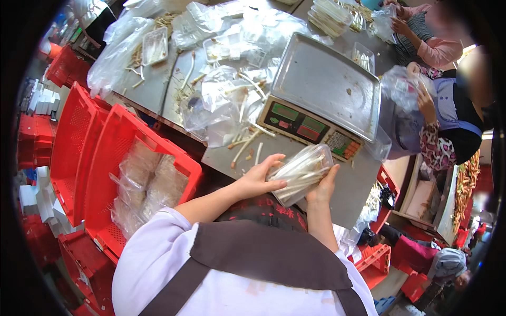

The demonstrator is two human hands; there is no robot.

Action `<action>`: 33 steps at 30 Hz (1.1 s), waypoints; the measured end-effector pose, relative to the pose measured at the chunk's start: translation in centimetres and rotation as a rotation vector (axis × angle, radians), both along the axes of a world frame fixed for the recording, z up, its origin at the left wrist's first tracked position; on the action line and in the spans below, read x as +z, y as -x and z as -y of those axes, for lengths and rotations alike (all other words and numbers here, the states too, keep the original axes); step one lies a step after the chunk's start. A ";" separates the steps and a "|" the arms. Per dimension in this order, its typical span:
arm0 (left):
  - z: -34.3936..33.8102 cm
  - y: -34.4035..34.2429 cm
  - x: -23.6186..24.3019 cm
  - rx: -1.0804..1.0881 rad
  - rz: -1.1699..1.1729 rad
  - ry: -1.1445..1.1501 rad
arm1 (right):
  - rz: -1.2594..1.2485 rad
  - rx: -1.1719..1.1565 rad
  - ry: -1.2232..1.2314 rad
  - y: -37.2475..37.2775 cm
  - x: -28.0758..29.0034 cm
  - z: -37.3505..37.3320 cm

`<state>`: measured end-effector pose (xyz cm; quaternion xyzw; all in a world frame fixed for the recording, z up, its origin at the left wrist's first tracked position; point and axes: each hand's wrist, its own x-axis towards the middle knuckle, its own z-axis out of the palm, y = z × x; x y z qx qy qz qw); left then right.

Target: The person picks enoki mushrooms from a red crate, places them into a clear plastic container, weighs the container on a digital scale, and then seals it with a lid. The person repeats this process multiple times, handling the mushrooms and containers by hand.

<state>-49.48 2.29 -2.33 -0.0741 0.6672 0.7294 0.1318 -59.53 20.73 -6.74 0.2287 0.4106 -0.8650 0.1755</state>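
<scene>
Dark brown apron (269, 255) and white sleeves (153, 237) fill the near part of the scene, worn by a person seen from above. Both bare hands meet in front of the chest around a clear plastic tray (328, 154) packed with long white stalks (300, 174). The left hand (262, 176) presses the tray's left side, thumb laid toward the near end; the right hand (323, 187) cups the right side, thumb up along the edge. Between them the tray is gripped, tilted, at the near side of a grey table (221, 158).

Just beyond stands a weighing scale with a wide metal pan (327, 84) and a panel of displays and buttons (308, 129). Left of the scale, loose stalks (246, 150) lie scattered, with crumpled clear plastic (253, 26) heaped farther off. To the near left, a red crate (182, 155) holds clear bags (163, 184) whose contents are hard to make out. At the far right, a co-worker in a lilac apron (450, 102) handles a clear plastic bag (403, 87).
</scene>
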 end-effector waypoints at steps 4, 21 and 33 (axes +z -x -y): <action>-0.4 -0.8 1.0 0.076 -0.085 -0.013 | -0.045 0.056 0.136 -0.2 -0.2 -0.5; -1.0 -1.5 3.6 0.251 -0.401 0.239 | -0.097 0.145 0.350 -1.5 2.6 -0.3; 0.2 -0.4 3.1 0.437 -0.407 0.100 | -0.187 0.152 0.003 -5.1 3.1 -3.2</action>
